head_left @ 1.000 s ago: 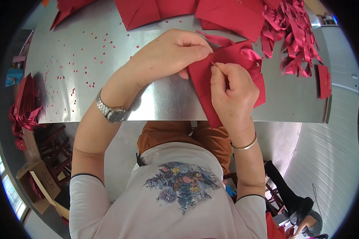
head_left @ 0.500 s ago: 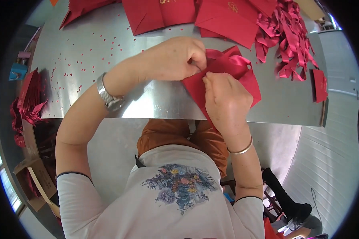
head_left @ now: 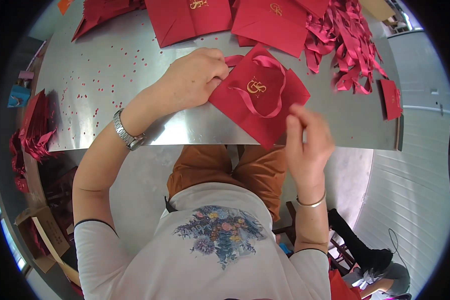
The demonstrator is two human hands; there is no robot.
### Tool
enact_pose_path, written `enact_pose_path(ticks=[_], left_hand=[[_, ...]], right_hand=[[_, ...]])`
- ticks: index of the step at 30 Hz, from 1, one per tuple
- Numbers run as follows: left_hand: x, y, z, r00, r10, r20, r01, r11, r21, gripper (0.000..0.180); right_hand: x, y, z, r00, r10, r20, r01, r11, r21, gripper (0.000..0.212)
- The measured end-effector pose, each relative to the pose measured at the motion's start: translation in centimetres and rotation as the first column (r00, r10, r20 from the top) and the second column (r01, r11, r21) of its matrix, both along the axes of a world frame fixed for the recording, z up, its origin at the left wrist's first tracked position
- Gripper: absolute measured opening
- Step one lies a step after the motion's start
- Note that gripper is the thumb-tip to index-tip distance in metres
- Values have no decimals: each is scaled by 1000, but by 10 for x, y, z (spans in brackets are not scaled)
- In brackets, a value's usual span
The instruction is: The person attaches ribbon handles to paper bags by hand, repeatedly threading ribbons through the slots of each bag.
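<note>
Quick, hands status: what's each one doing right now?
Left hand: fingers closed, pinching the red paper gift bag at its top edge on the metal table.
Right hand: open, fingers spread, holding nothing, just off the bag's lower corner.

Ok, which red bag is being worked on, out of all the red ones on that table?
On the metal table, look at the near edge in front of the person. The flat red paper bag lies there cornerwise, its corner held by the left hand. Unlike the bags in the far stack, it has a red ribbon handle looped across its face.
</note>
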State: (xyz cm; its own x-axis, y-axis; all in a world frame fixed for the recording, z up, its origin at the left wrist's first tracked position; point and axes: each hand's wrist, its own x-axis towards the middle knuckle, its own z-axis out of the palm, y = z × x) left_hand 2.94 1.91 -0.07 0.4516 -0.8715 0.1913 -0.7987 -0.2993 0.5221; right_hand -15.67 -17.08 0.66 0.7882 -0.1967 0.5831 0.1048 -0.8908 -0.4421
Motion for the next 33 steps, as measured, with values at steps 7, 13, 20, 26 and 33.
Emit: enact_pose_path(ticks=[7, 13, 20, 26, 33], left_hand=[[16, 21, 6, 976, 195, 95, -192, 980, -43, 5], [31, 62, 1, 800, 583, 143, -595, 801, 63, 14], [13, 7, -2, 940, 262, 216, -202, 943, -264, 21], [24, -24, -9, 957, 176, 232, -166, 984, -63, 12], [17, -26, -3, 973, 180, 145, -177, 984, -37, 9]], right_hand=[[-1, -2, -26, 940, -109, -323, 10, 956, -294, 74], [0, -2, -26, 933, -115, -340, 6, 953, -304, 73], [-1, -2, -26, 934, -115, -339, 9, 954, -299, 72], [4, -3, -14, 939, -93, -330, 8, 968, -250, 66], [72, -3, 30, 894, -123, -430, 167, 984, 64, 30]])
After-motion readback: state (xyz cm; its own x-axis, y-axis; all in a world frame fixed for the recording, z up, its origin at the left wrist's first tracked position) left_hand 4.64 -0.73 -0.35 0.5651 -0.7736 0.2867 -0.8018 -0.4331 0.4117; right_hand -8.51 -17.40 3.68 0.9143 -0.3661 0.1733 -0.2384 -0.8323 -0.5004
